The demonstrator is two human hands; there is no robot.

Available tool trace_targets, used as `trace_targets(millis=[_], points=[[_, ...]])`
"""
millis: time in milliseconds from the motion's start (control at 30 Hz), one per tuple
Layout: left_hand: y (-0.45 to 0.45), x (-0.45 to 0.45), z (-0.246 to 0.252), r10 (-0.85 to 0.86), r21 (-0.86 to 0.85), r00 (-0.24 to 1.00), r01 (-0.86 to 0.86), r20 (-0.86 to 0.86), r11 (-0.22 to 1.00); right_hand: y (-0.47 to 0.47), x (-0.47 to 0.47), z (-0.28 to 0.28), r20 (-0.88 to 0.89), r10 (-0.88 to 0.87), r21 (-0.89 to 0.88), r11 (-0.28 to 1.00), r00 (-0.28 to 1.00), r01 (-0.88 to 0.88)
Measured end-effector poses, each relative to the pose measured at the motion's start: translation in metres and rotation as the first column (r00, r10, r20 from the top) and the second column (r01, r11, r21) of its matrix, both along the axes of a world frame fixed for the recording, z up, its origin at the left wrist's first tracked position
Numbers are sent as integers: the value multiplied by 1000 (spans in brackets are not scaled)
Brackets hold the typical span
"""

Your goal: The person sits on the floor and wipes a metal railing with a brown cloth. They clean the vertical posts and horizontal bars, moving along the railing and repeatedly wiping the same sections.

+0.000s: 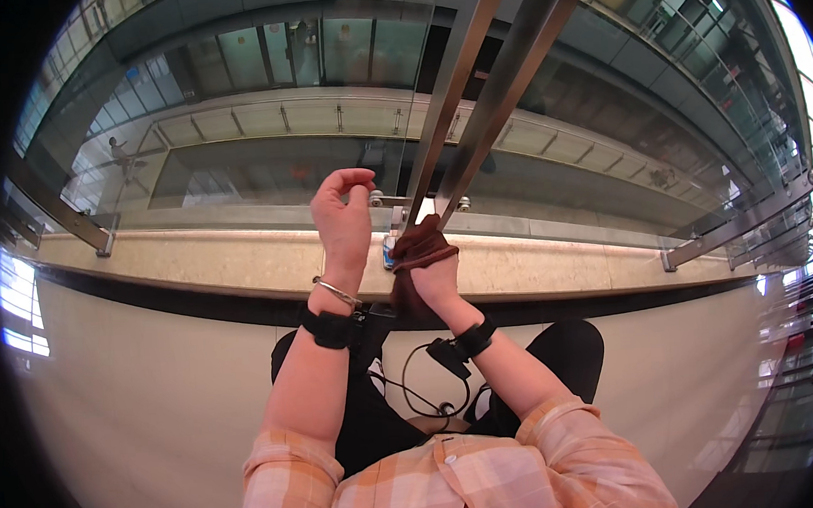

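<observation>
A brown cloth (421,246) is bunched over the fingers of my right hand (437,274), against the foot of a pair of metal railing posts (484,102). The cloth hides those fingers, and part of it hangs down over the stone ledge. My left hand (343,212) is raised left of the posts in front of the glass panel (255,172), fingers curled, with nothing seen in it. A small blue and white object (388,251) stands on the ledge between my hands, partly covered by the cloth.
The pale stone ledge (540,263) runs across under the glass, with more metal posts (62,209) at left and right. Round metal fittings (464,204) join glass and posts. A black cable (407,386) loops between my knees. Beyond the glass are a lower level and another railing.
</observation>
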State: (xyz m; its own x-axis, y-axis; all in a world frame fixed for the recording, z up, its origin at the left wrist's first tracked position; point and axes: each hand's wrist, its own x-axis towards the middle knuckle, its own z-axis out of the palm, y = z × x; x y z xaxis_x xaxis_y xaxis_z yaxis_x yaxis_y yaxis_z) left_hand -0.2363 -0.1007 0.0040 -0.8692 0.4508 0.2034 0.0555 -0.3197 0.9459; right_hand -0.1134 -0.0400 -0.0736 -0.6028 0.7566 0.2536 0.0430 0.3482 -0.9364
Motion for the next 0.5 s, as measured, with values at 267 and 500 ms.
trace_targets(millis=[267, 500], points=[[-11, -9, 11, -18, -47, 991, 25, 133, 999, 25, -97, -10, -146, -37, 639, 759, 989, 123], [-11, -11, 5, -12, 19, 998, 11, 61, 1000, 30, -105, -59, 224, -141, 506, 863, 964, 8]])
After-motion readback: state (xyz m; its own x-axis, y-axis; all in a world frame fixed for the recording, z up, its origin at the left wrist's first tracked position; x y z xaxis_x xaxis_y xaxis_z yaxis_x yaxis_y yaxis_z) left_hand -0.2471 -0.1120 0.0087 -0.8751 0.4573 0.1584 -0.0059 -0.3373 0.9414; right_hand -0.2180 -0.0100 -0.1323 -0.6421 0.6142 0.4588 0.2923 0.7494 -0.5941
